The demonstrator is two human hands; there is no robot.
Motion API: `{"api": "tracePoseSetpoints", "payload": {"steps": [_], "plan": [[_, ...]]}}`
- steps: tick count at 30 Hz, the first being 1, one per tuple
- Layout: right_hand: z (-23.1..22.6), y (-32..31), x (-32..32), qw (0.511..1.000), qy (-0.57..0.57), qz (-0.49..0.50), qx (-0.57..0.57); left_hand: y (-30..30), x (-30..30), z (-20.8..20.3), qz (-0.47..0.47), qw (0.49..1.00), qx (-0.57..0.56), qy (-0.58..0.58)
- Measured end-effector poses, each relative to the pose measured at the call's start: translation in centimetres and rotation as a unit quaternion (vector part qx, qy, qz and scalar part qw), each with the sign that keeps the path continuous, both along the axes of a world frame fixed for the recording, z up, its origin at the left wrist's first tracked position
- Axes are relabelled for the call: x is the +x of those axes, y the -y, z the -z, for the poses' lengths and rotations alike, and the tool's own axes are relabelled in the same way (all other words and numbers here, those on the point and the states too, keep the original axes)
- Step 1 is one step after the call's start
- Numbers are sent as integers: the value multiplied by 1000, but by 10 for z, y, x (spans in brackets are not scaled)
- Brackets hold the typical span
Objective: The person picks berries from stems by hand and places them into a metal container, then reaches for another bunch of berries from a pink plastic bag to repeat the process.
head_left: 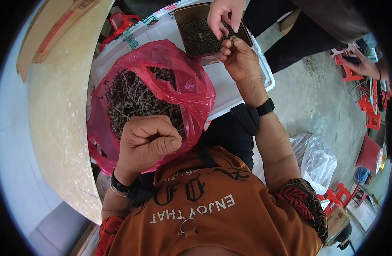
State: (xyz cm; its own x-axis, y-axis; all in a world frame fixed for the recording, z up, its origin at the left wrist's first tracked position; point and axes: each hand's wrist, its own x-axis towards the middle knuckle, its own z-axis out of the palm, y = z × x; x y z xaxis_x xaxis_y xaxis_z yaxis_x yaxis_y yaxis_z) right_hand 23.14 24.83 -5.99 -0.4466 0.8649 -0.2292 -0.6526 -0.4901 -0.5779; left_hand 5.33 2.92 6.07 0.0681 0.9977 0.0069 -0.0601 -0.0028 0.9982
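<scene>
My left hand (pixel 148 143) is closed above the near side of a pink plastic bag (pixel 197 87), thumb pressed to the curled forefinger; whatever it may hold is hidden. Dried grey-brown stalks with small round heads (pixel 130 96) fill the bag. Farther right, my right hand (pixel 242 62) pinches its fingertips together at the near right corner of a rectangular tin (pixel 210 59). Something tiny and dark shows at those fingertips, too small to name. Inside the tin lie many small dark green round seeds (pixel 200 45). Another person's hand (pixel 225 15) reaches over the tin, close to my right fingertips.
Bag and tin rest on a white foam box (pixel 223 87). To the left is a pale, shiny tabletop (pixel 61 111) with a cardboard piece (pixel 61 32) on it. A clear plastic bag (pixel 313 160) lies right of my arm. Red stools (pixel 366 104) stand farther right.
</scene>
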Motion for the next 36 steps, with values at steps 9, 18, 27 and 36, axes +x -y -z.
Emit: {"api": "tracePoseSetpoints", "payload": {"steps": [9, 18, 27, 36], "plan": [[-47, 46, -4, 953, 168, 29, 249, -12, 0, -6, -55, 993, 73, -69], [-100, 97, -12, 682, 306, 78, 660, -45, 26, -4, -148, 984, -97, 34], [-63, 113, 4, 820, 360, 19, 444, -158, -19, -15, 114, 813, 185, -541], [-42, 124, 28, 821, 379, -46, 424, -260, -5, 99, 270, 613, 13, -742]]}}
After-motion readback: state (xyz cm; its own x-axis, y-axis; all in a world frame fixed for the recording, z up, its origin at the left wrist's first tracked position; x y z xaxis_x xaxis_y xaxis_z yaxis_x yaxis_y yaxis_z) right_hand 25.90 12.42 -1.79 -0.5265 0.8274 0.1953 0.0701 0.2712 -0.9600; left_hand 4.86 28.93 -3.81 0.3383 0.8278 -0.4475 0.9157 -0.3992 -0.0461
